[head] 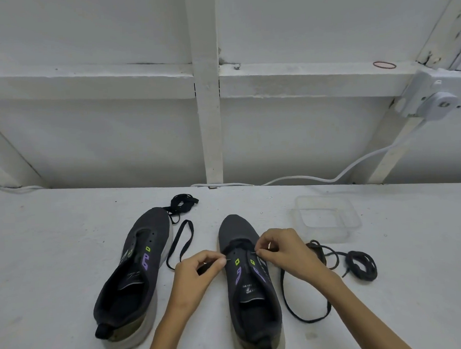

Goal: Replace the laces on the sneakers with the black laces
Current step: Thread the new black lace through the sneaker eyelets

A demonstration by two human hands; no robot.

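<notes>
Both hands, left hand (199, 266) and right hand (281, 249), are pinching the black lace (306, 320) tips over the sneaker (245, 280) between them. Lace looks floppy and light, so I'd grab it by the stiff tips.

The heel of the right-hand dark grey knit sneaker (251, 306) is cut off by the bottom edge, as are both forearms. Its tongue lettering cannot be read. The flat black lace (312, 321) is partly hidden under the right hand (284, 251).
</notes>
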